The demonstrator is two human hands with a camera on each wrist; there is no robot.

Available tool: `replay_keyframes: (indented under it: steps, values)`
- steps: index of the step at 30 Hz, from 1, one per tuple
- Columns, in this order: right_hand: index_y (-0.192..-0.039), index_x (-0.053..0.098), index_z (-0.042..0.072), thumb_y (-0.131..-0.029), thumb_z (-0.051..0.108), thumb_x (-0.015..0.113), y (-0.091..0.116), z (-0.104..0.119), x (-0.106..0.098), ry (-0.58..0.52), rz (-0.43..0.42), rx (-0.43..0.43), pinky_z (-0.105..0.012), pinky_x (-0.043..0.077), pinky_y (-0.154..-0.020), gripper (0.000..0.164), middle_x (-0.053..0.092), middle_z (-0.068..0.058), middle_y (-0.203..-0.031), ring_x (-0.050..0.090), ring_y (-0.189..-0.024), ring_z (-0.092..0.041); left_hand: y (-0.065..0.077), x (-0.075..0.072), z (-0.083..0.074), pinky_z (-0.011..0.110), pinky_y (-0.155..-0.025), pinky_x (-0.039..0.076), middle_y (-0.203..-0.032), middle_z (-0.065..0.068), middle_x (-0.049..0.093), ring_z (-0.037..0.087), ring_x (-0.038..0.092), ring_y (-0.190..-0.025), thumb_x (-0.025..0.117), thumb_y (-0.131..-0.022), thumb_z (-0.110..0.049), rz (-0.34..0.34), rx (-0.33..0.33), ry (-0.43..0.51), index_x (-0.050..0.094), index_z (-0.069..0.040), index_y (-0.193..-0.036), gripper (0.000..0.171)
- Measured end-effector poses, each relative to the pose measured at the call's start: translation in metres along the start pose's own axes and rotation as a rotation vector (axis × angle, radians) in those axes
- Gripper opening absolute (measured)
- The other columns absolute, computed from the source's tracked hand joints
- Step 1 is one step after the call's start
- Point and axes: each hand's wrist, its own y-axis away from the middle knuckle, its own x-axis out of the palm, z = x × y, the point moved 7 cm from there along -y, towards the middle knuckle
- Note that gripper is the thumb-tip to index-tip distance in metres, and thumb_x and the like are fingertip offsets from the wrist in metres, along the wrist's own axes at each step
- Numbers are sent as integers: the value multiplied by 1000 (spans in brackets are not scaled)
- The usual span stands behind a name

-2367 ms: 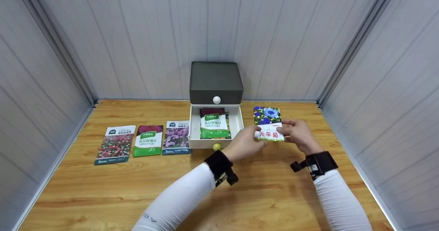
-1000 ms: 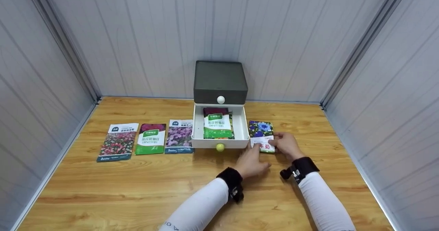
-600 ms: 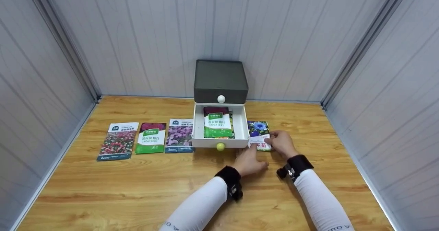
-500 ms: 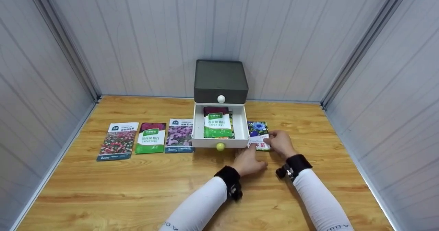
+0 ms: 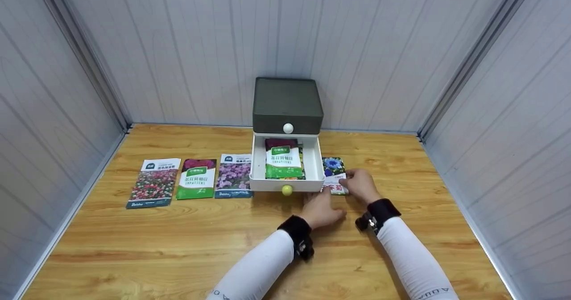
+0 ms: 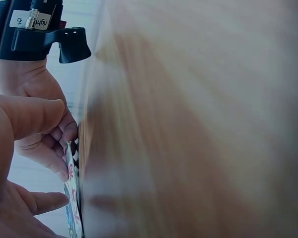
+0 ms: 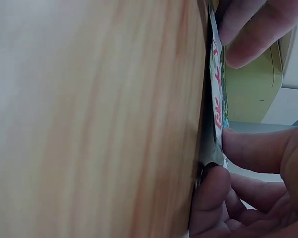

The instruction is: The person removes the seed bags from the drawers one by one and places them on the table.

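A seed packet with blue flowers [image 5: 333, 163] lies on the table, close against the right side of the pulled-out white drawer [image 5: 285, 185]. My right hand [image 5: 362, 187] pinches its right edge; in the right wrist view the thumb is on top and a curled finger is at the edge below. The fingertips of my left hand [image 5: 320, 211] touch the packet's lower left part, with the thumb stretched out to the side. In the left wrist view the packet [image 6: 72, 191] appears nearly edge-on. The drawer hides part of its left side.
The drawer, with a yellow knob [image 5: 287, 190], belongs to a small dark-topped cabinet [image 5: 287, 97]. Inside lies a green-and-white impatiens packet [image 5: 284, 159] over another packet. Left of it lie a pink-flower packet [image 5: 154, 184], another impatiens packet [image 5: 196, 179] and a purple-flower packet [image 5: 233, 176].
The blue-flower packet, earlier held up in both hands, came down onto the table and slid left towards the drawer. My left hand went from gripping it to touching it with its fingertips.
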Motion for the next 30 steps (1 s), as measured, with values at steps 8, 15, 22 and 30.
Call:
replay_keyframes:
  steps: [8,15,22,30]
  values:
    - [-141,67,-13,-101,15,77,-1,0,4,-2,13,10,-57,56,-108,50,72,-32,-133,68,-122,-47,0,-3,1,59,-134,25,-169,30,44,52,31,-160,83,-95,-37,-1,5,3,24,9,-171,107]
    - [-143,65,-15,-101,19,75,-2,-3,5,3,29,20,-57,54,-112,54,70,-34,-138,67,-128,-48,0,-4,2,57,-134,24,-170,30,42,50,30,-161,84,-95,-36,-1,6,7,24,9,-171,107]
    - [-143,65,-14,-103,24,75,-2,-2,1,3,19,15,-57,52,-115,56,68,-34,-142,64,-133,-50,3,-8,0,56,-133,29,-167,29,48,50,38,-157,83,-96,-36,-6,-2,-16,31,10,-168,101]
    - [-145,63,-13,-106,24,72,0,-4,0,-2,27,32,-57,51,-116,55,65,-34,-145,62,-136,-49,17,-14,-4,58,-135,23,-174,25,39,46,34,-161,84,-96,-33,17,28,14,36,4,-170,96]
